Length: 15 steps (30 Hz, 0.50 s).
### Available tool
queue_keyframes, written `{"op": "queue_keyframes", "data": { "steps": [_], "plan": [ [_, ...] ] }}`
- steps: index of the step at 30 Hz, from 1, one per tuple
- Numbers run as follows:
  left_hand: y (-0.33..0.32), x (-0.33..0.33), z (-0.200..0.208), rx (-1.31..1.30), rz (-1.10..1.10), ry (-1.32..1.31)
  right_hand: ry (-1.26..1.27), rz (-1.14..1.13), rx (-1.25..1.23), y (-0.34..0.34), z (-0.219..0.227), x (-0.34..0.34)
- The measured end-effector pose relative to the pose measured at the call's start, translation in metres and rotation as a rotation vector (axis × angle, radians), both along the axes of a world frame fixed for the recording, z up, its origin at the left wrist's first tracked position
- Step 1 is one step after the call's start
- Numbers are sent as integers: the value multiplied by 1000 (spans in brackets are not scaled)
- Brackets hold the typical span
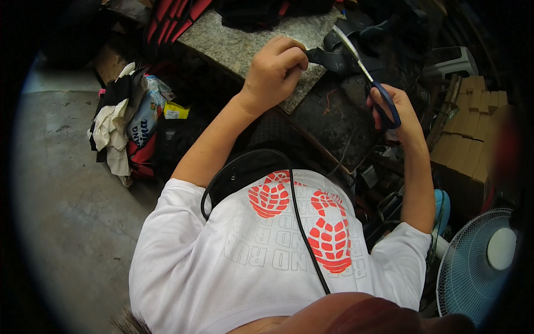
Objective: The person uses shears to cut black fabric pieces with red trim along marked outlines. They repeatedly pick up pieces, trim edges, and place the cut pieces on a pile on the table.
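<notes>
My left hand (275, 69) is closed over the stone slab, its fingers pinching one end of a black strap-like piece (332, 60). That piece stretches to the right past the slab's edge, toward a dark heap where its far end is hard to make out. In my right hand (401, 114) is a pair of scissors (384, 106) with dark blue handles. Their long pale blades slant up and to the left, over the black piece; whether they touch it I cannot tell.
The speckled grey stone slab (222, 47) carries red-and-black pieces (172, 22) at its far left. Stacked brown cardboard (470, 128) stands at right, above a blue fan (473, 267). Bags and cloth (114, 133) lie on the left floor. A black cable (300, 222) crosses my shirt.
</notes>
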<state>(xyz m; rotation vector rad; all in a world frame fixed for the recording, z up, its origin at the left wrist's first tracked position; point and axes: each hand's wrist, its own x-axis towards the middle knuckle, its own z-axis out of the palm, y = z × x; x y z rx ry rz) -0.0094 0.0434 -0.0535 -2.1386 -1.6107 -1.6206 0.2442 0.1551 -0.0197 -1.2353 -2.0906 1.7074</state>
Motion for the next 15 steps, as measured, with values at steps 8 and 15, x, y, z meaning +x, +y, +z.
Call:
{"op": "queue_keyframes", "data": {
  "steps": [8, 15],
  "plan": [
    [-7, -50, 82, -87, -614, -223, 531, -296, 186, -8, -29, 2],
    [49, -66, 73, -26, -129, 871, 676, -341, 203, -8, -57, 0]
  ]
}}
